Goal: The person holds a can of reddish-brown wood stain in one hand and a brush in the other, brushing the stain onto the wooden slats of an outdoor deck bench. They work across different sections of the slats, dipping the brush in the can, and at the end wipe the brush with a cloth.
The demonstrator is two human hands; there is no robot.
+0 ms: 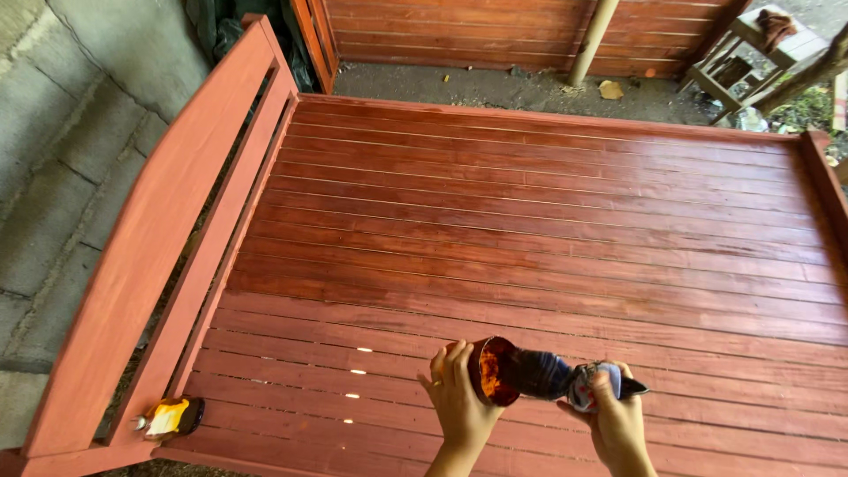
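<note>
Rag [539,375] feels soft, stain-soaked, slippery; we've got left hand [459,397] cupping its wet end, right hand [614,415] pinched closed on its dry tail, over bed slats [530,230].

Two hands [459,397], one stained rag [539,375], one bottle [172,417], one wooden bed frame [530,230].

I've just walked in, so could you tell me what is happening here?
A person stands over a red-brown stained wooden slatted bed platform. Their left hand cups the stain-soaked orange-brown end of a bunched dark cloth pad, while their right hand grips its tail. A small yellow-labelled bottle lies by the headboard.
</note>
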